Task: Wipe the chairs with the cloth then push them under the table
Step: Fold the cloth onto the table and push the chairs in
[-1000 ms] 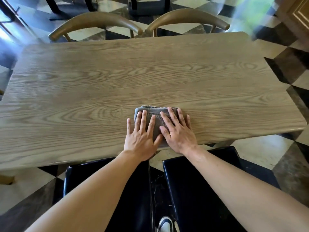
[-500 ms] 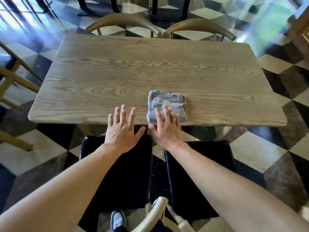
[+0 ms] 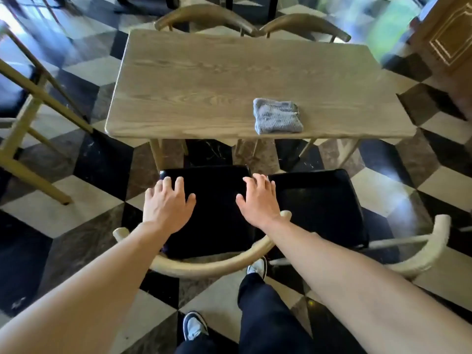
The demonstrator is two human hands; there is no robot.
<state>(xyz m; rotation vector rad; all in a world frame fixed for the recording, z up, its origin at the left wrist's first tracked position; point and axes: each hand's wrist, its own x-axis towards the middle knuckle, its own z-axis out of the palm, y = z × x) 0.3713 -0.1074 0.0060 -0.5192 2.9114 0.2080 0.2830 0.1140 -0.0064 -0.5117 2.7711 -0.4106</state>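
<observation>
**Non-task items in view**

Landmark: panelled wooden cabinet point(image 3: 450, 39), far right corner, gold trim lines on its face.
- Checkered floor point(image 3: 84, 208) runs everywhere below and left of the cabinet: black, cream and brown marbled tiles, glossy.
- Green-tinted glare point(image 3: 390, 26) on the tiles just left of the cabinet.
- Dark posts point(image 3: 273, 6) further left, along the same far edge.
- Pale wooden frame point(image 3: 30, 111) at the side opposite the cabinet, bars slanted.
- Dark trousers point(image 3: 265, 315) and two grey-and-white sneakers point(image 3: 194, 327) nearest the camera, well apart from the cabinet.

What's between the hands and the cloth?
Head view: the black chair seat, then bare floor, then the table edge lie between the hands and the cloth.
</observation>
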